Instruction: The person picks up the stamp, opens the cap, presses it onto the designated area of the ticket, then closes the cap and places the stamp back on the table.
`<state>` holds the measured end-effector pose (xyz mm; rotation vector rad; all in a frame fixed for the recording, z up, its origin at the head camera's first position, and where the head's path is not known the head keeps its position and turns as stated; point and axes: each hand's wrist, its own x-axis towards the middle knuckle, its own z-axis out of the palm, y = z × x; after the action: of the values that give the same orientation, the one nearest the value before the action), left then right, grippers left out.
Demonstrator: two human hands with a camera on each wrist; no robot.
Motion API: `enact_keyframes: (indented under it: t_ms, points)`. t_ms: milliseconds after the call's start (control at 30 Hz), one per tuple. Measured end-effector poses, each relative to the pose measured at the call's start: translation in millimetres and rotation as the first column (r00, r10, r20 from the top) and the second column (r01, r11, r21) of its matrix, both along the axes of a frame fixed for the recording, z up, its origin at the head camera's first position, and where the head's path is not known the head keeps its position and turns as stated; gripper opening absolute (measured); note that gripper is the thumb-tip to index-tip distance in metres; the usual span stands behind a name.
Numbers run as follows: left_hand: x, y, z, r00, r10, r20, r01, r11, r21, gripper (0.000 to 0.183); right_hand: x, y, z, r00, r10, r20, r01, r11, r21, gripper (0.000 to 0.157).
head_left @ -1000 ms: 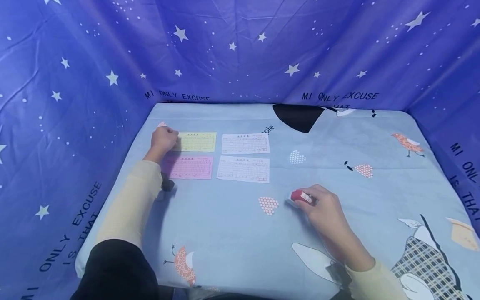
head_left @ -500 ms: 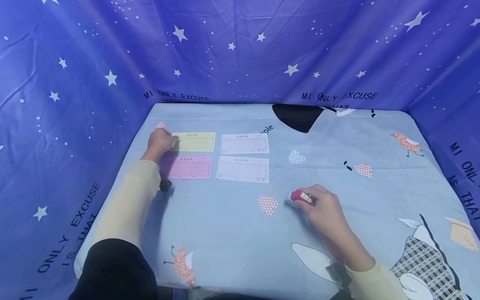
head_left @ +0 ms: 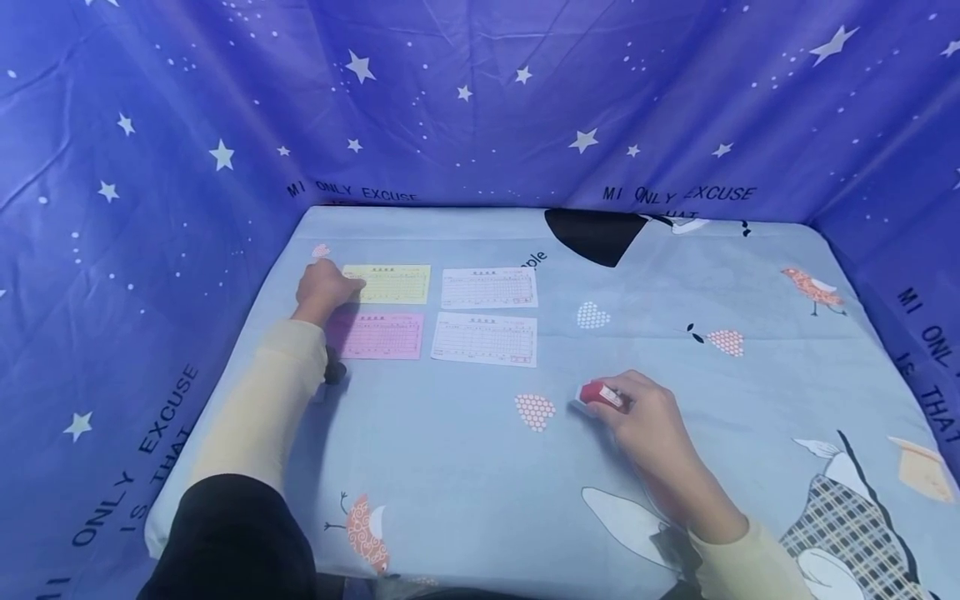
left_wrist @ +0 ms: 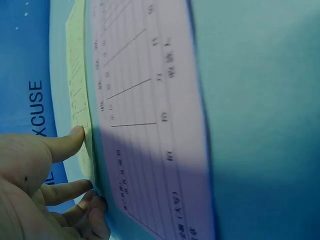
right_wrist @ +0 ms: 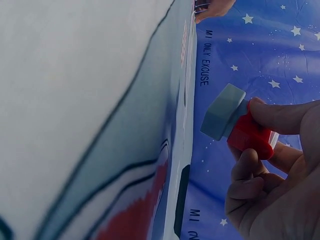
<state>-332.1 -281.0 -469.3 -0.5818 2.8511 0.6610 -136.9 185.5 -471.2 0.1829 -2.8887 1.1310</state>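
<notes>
My left hand (head_left: 326, 287) is at the left end of a yellow printed slip (head_left: 397, 285), its straight thumb resting on the paper in the left wrist view, with the other fingers beside the slip's end. Just nearer lies a pink slip (head_left: 386, 336), partly in the hand's shadow. Two white slips (head_left: 489, 287) lie to the right, each with a small red mark at its lower right corner. My right hand (head_left: 652, 421) grips a red stamp (right_wrist: 250, 132) with a pale, see-through cap (right_wrist: 223, 112) at its end, held a little above the cloth.
A pale blue cloth (head_left: 450, 467) printed with birds, hearts and a rabbit covers the table. Blue star-patterned curtains (head_left: 480, 117) enclose its back and both sides. A small dark object (head_left: 335, 369) shows beside the left sleeve.
My left thumb first drew back to the left edge of the yellow slip, then moved right onto it. The right hand with the stamp has stayed in place.
</notes>
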Motion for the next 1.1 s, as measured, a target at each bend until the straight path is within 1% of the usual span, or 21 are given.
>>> enact_keyframes:
  t_ms: [133, 333, 467, 633, 700, 800, 867, 1033, 1100]
  points:
    - [-0.1, 2, -0.2, 1.0, 0.007, 0.002, -0.007, 1.0, -0.027, 0.04, -0.4, 0, -0.5, 1.0, 0.0, -0.013, 0.0, 1.0, -0.005, 0.022]
    - [-0.9, 3, -1.6, 1.0, 0.022, -0.014, -0.022, 1.0, -0.022, 0.039, 0.2, 0, -0.2, 1.0, 0.0, -0.014, 0.0, 1.0, -0.01, 0.023]
    - [-1.8, 4, -2.0, 0.999, 0.04, -0.031, -0.04, 0.999, 0.018, 0.038, 0.4, 1, -0.3, 1.0, 0.002, -0.019, -0.003, 1.0, -0.017, 0.023]
    - [-0.7, 7, 0.2, 0.997, 0.068, -0.043, -0.064, 0.994, 0.087, 0.044, 0.1, 2, -1.3, 1.0, 0.001, -0.018, -0.001, 1.0, -0.018, 0.023]
    - [0.4, 7, 1.2, 0.996, 0.078, -0.041, -0.073, 0.992, 0.102, 0.038, 0.3, 2, -2.0, 1.0, 0.002, -0.017, -0.002, 1.0, -0.018, 0.023]
    - [0.6, 6, 2.0, 0.995, 0.092, -0.046, -0.086, 0.99, 0.11, 0.024, 0.5, 2, -2.6, 1.0, 0.004, -0.017, -0.004, 1.0, -0.019, 0.023]
    - [0.3, 6, 3.3, 0.993, 0.1, -0.061, -0.092, 0.988, 0.124, 0.021, 0.7, 2, -2.6, 1.0, 0.005, -0.012, -0.005, 1.0, -0.017, 0.023]
    - [-0.2, 6, 8.3, 0.987, 0.104, -0.12, -0.086, 0.986, 0.144, 0.025, 0.6, 3, -1.3, 1.0, 0.003, 0.003, -0.003, 1.0, -0.005, 0.023]
    - [0.4, 6, 10.6, 0.986, 0.1, -0.133, -0.082, 0.987, 0.135, 0.024, 0.6, 3, -1.0, 1.0, 0.003, 0.009, -0.002, 1.0, -0.005, 0.023]
